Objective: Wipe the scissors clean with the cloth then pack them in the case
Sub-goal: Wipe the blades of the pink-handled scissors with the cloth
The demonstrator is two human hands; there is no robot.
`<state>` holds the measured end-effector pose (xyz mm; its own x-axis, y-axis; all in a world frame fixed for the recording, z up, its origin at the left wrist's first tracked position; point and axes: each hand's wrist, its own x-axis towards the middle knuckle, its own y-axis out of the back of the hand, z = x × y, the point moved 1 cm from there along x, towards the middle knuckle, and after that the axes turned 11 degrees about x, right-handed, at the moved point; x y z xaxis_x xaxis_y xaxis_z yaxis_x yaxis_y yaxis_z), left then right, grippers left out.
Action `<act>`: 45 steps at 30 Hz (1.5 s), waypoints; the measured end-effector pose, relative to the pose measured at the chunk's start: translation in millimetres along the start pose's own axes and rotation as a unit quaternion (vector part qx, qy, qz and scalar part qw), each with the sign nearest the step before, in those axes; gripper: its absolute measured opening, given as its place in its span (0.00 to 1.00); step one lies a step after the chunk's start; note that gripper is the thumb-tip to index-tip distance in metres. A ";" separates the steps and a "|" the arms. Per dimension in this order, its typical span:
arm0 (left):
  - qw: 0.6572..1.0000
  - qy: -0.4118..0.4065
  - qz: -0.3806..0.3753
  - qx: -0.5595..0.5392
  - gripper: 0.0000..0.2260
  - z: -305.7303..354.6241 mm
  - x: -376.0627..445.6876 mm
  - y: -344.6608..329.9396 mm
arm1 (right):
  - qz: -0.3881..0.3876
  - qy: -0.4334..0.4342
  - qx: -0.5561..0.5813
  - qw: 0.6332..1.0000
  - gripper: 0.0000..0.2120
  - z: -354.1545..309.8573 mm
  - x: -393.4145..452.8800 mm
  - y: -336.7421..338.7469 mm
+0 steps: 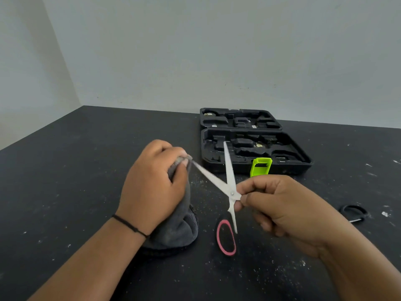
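The fingers of the left hand (152, 181) are curled tight around a soft dark grey cloth (175, 227) and pinch it over the tip of one blade. The fingers of the right hand (280, 205) are pinched together on the shiny silver scissors with a black and pink handle loop (230, 187), just beside the little screw where the two blades cross. The blades are spread wide apart. One blade points left into the cloth. The other points far, up toward the case. The pink loop hangs down near the person, close above the table.

The rest of the cloth sits in a heap on the speckled black table (76, 192), under the left hand.

The open black plastic tool case with a bright green latch (253, 148) lies far and a bit right, well apart from the hands. Another small dark loop (353, 212) lies on the table at the far right; I cannot tell what it is.

This looks like the wiping step, and packing is not yet done. Next, the cloth likely needs to slide along each blade, slowly, with fingers away from the sharp edge. Then the blades must be closed to fit a slot in the case.
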<state>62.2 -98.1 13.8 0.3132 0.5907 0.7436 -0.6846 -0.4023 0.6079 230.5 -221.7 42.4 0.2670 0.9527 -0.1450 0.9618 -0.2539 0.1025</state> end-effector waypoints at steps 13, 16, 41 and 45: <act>0.951 -0.041 -0.235 -0.199 0.13 19.8 -11.7 -7.6 | 0.079 0.033 0.209 0.974 0.08 5.0 11.9 -5.4; 0.943 -0.049 -0.245 -0.220 0.13 21.7 -14.5 -11.5 | 0.063 0.038 0.226 0.971 0.10 7.2 12.3 -15.0; 0.964 0.189 -0.128 -0.139 0.04 -44.9 11.2 31.5 | 0.126 0.053 -0.135 0.981 0.07 16.9 22.0 -38.4; 0.950 0.259 -0.089 -0.153 0.07 -54.1 8.0 42.5 | 0.137 0.022 -0.222 0.965 0.09 23.2 31.8 -56.6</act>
<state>0.0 -72.7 30.5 0.1317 0.9268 0.3516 -0.8353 -0.0872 0.5428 186.0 -181.0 9.2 0.4956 0.8685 -0.0118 0.7318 -0.4101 0.5444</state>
